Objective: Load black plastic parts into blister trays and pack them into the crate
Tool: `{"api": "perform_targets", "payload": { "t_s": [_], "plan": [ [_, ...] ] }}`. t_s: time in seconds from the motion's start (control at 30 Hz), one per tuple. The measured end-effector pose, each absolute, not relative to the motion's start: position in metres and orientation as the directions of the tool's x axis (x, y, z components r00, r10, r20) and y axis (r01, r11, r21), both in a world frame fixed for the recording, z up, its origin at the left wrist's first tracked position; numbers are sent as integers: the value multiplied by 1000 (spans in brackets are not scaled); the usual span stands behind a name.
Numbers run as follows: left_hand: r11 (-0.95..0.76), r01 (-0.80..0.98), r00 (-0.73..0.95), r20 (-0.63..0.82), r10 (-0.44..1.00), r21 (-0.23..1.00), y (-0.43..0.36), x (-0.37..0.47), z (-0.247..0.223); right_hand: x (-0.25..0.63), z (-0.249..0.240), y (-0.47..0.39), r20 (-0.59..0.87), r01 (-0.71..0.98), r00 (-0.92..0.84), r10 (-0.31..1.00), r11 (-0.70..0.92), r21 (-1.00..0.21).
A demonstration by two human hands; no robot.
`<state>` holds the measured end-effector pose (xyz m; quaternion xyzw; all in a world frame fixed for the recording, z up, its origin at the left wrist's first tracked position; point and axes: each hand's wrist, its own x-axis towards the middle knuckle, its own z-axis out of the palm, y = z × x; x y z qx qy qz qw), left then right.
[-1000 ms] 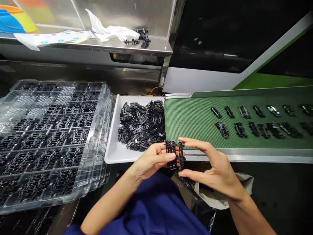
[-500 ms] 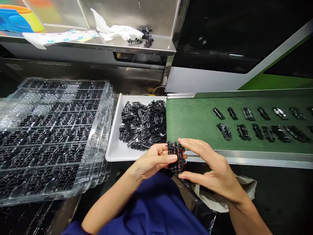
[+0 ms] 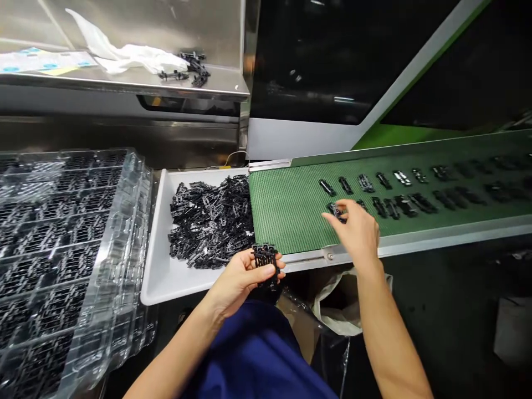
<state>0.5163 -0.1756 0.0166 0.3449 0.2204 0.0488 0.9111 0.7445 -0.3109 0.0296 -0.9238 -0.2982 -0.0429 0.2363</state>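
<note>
Movement: the right hand (image 3: 358, 233) had left the left hand's side and reached across to the green belt (image 3: 286, 205).
Right hand: thumb and fingers curved about a small black part (image 3: 336, 211) on the belt; from where I stood, I could not tell whether they had closed on it.
Left hand (image 3: 240, 276): gripped a bundle (image 3: 264, 259) of slim black pieces, thumb across the front, seemingly to keep them side by side.
Belt: matte and finely textured; more parts (image 3: 402, 177) lay in two rough rows, perhaps to ease picking.
Tub (image 3: 156, 266): smooth white plastic, set at the belt's end, probably as a catch; it held a jumbled heap (image 3: 208, 221).
Trays (image 3: 100, 249): clear, glossy, stacked; ridged pockets apparently kept their contents apart.
</note>
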Motion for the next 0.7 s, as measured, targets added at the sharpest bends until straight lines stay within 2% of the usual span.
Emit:
{"api": "perform_targets", "payload": {
  "t_s": [0.03,0.1,0.3,0.5,0.7],
  "plan": [
    [761,71,900,-369,230,645,-176,518,17,761,27,-313,206,478,878,432,-816,-325],
    [767,86,906,-371,206,636,-176,521,20,784,24,-318,150,404,914,378,-885,-230],
    [730,65,890,-371,266,680,-170,529,25,776,34,-329,215,490,869,445,-833,-258],
    [704,30,892,-338,302,709,-166,530,23,772,20,-328,167,606,790,589,-793,-67],
    [747,43,914,-327,238,663,-168,525,21,790,5,-307,160,628,775,612,-774,-79]
  ]
}}
